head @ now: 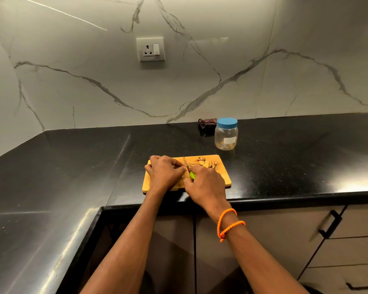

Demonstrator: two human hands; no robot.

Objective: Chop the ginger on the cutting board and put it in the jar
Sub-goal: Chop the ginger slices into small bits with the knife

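Ginger slices (204, 163) lie piled on far right of wooden cutting board (223, 177), which sits on black counter (72, 177); blue-lidded jar (226, 134) stands beyond, lid on, dark cloth (207, 122) just behind. Left hand (165, 174) curls fingers down by the blade, what it pins is hidden. Right hand (206, 183) grips green-handled knife (188, 169).

— What colours do you see?
— A glossy black tabletop (72, 166), an orange-tan cutting board (223, 175), pale yellow-brown ginger (204, 163).
— And the knife (188, 169)?
— Bright green handle, silvery blade. The clear jar (225, 136) has a blue lid (227, 123).
— The wall (94, 81)?
— White marble, grey veins. Orange beaded bracelet (228, 224); dark brown checked cloth (207, 123).
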